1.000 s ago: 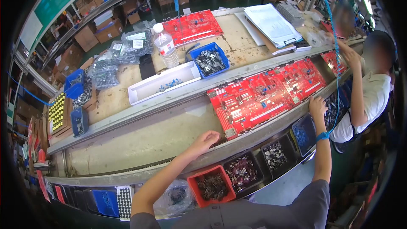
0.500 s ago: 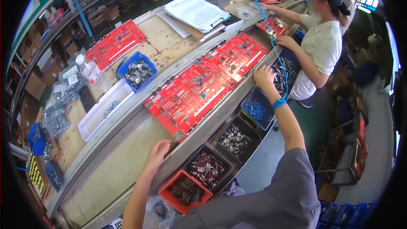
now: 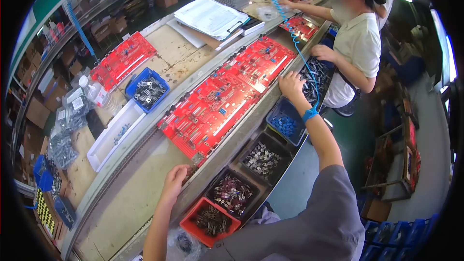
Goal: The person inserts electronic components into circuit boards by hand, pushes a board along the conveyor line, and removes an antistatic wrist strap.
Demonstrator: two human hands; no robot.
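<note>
Red circuit boards (image 3: 227,96) lie end to end on the conveyor rails. My left hand (image 3: 177,179) is at the near rail, beside the boards' lower left corner; its fingers are curled together, and whatever they hold is hidden. My right hand (image 3: 293,86) rests on the near rail by the boards' right end, fingers bent and partly spread, with nothing visible in it. A blue cord is tied round my right wrist. Just below that hand stands a blue bin (image 3: 286,122) of blue parts.
Black bins (image 3: 263,158) and a red bin (image 3: 210,222) of parts line the near edge. Across the rail are a white tray (image 3: 116,135), a blue bin (image 3: 147,89), a bottle (image 3: 99,94) and papers (image 3: 211,17). A co-worker (image 3: 355,43) stands at right.
The view has swung to the right, so the boards and bins appear further left. Both my hands stay near the rail, at opposite ends of the boards. The co-worker's near hand has shifted slightly.
</note>
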